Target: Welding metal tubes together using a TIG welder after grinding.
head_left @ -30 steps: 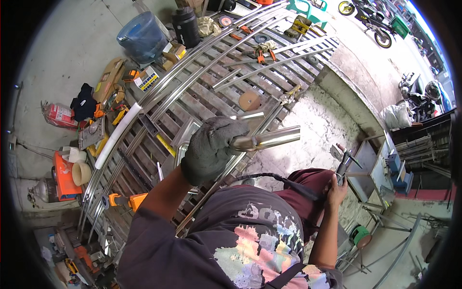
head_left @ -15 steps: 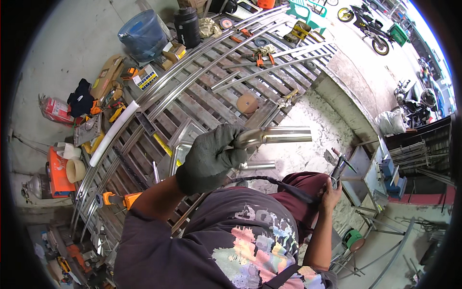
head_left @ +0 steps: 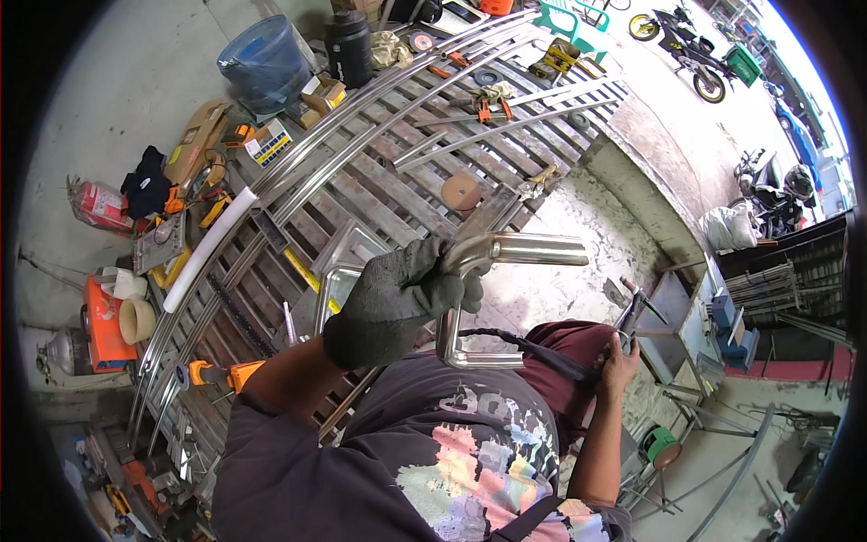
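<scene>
My left hand [head_left: 388,303], in a dark grey glove, is closed around a shiny U-shaped metal tube [head_left: 542,250]. The tube's two straight ends point right, one above the other; its bend is partly hidden behind my fingers. At the right, my bare right hand [head_left: 619,361] grips what looks like a welding torch [head_left: 636,309], with its slim dark end angled away. A black hose [head_left: 515,338] runs across maroon cloth [head_left: 564,348] toward that hand. Beyond my left hand, a bent steel tube frame [head_left: 327,294] rests on the slatted metal bench [head_left: 388,194].
Long polished tubes [head_left: 339,154] lie along the bench, with orange clamps [head_left: 492,112] and a brown disc [head_left: 461,192]. An orange-and-black power tool [head_left: 212,375] is near my left elbow. At the wall stand a blue bin [head_left: 265,63] and boxes. A metal stand [head_left: 691,312] is at right.
My left hand has turned the tube, so its lower leg and bend now show fully in front of my shirt. My right hand stays nearly in place with the torch.
</scene>
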Demonstrator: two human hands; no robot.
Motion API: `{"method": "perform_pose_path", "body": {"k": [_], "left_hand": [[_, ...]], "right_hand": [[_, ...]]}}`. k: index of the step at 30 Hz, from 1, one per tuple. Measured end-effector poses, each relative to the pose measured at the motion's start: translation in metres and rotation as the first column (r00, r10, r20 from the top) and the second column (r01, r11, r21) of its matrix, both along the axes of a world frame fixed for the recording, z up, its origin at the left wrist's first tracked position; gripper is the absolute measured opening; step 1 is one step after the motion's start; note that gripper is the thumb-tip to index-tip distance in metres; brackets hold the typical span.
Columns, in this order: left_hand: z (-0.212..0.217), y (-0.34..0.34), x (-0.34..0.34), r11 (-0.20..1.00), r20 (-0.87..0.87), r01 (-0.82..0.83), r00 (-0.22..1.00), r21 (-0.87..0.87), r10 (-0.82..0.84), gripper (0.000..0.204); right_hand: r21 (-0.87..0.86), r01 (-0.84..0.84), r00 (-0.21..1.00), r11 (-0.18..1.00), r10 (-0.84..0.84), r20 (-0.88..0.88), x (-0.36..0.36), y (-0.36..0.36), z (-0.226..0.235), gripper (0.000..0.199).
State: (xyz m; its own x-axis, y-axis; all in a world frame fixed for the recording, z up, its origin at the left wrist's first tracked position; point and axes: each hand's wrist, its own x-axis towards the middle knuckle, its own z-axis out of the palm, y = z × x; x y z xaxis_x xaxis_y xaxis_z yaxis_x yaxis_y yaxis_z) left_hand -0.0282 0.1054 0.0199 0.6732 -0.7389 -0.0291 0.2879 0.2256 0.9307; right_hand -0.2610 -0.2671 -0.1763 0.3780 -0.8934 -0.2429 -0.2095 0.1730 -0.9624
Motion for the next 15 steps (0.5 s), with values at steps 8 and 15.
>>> {"method": "perform_pose_path", "body": {"k": [8,15], "left_hand": [[0.000,0.005,-0.003,1.000,0.006,0.003,1.000,0.028,-0.003,0.027],[-0.002,0.006,-0.001,0.999,0.062,-0.005,0.998,0.038,0.003,0.027]], "right_hand": [[-0.028,-0.016,1.000,0.999,0.015,-0.018,-0.005,0.001,0.000,0.029],[0.112,-0.075,0.997,0.991,0.072,0.036,-0.007,0.011,0.016,0.024]]}}
